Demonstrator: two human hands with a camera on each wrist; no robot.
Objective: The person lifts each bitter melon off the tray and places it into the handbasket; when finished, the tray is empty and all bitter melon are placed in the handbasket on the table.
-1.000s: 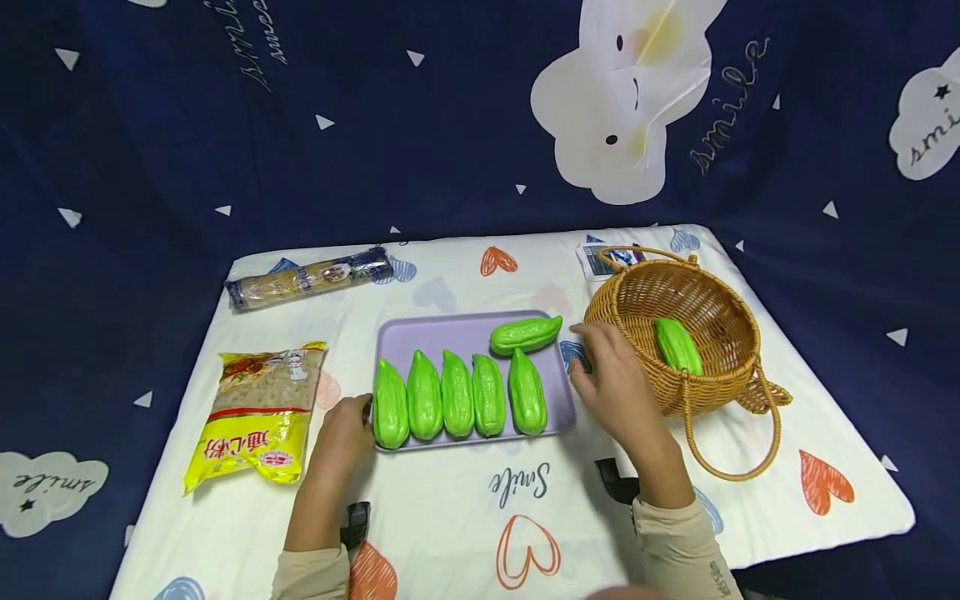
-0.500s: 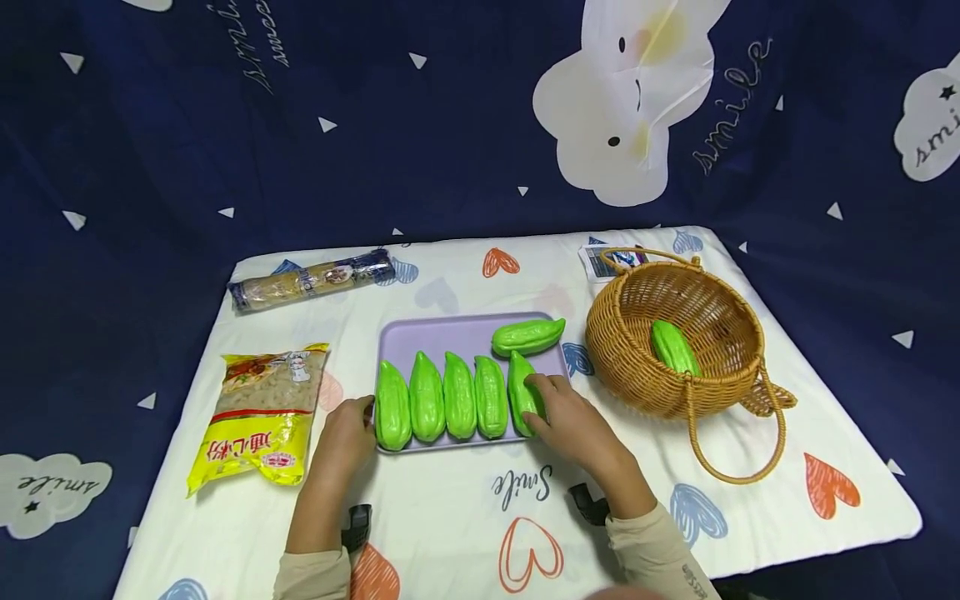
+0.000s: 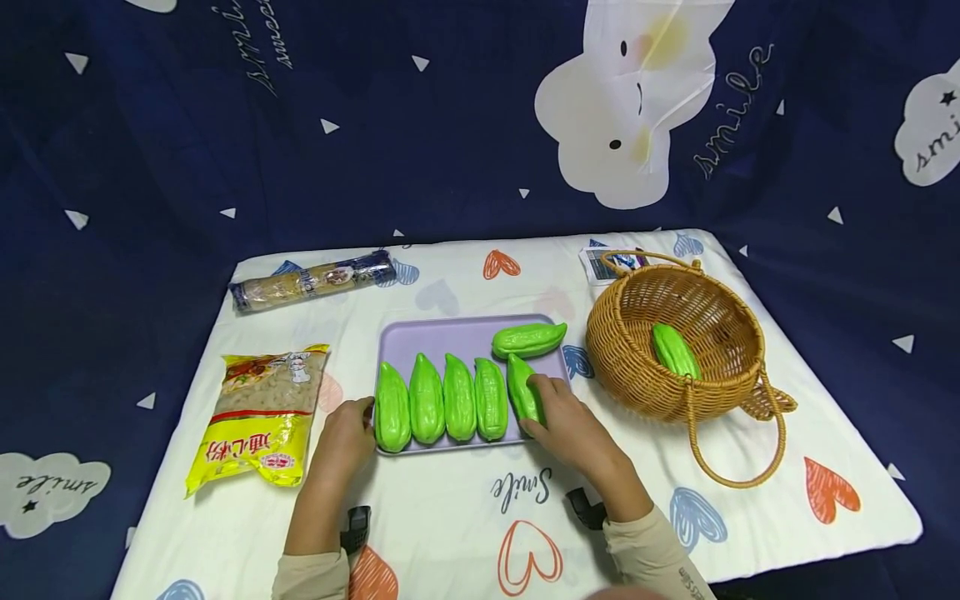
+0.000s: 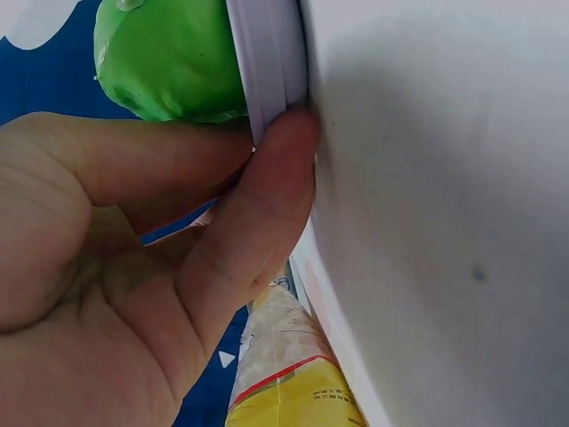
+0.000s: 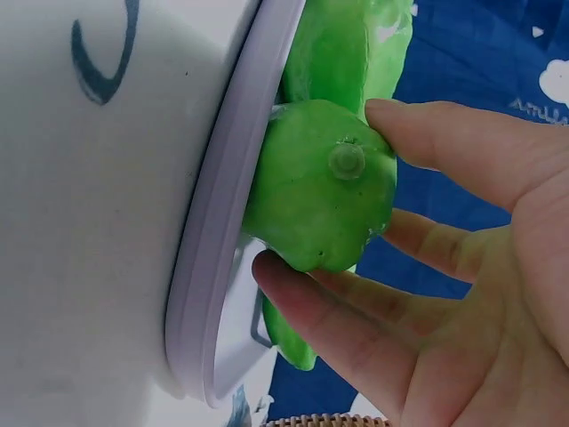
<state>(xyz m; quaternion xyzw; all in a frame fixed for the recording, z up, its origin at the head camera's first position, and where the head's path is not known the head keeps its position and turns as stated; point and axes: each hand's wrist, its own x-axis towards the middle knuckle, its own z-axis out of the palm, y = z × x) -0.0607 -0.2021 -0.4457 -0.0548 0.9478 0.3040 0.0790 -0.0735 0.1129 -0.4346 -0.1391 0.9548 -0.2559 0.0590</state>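
Seen from above: a bench (image 3: 465, 533) draped in a white cloth printed with hearts and the word "smile", backed and flanked by a dark blue curtain (image 3: 375, 150) patterned with white clouds and small triangles.

At centre, a lilac tray (image 3: 450, 337) carrying four green gourds side by side, a fifth gourd (image 3: 522, 386) at the right end of the row, and a sixth gourd (image 3: 528, 339) laid crosswise along the far edge.

Right hand (image 3: 567, 421) closed around the near end of the fifth gourd (image 5: 320, 191), thumb on one side and fingers (image 5: 329, 311) curled under the other, the gourd lying on the tray's right side just inside the rim (image 5: 209, 258).

Left hand (image 3: 343, 437) at the tray's left edge, thumb (image 4: 258, 231) pressed against the rim (image 4: 271, 62) and fingers curled beneath it, just beside the leftmost gourd (image 3: 391, 408).

To the right of the tray, a wicker basket (image 3: 637, 367) tipped toward the tray, one more green gourd (image 3: 672, 350) inside, its loop handle trailing on the cloth. Behind the basket, a small printed packet (image 3: 600, 262).

On the left, a yellow bag of pasta (image 3: 258, 417) lying flat, well apart from a long clear pack of noodles (image 3: 311, 279) near the far edge.
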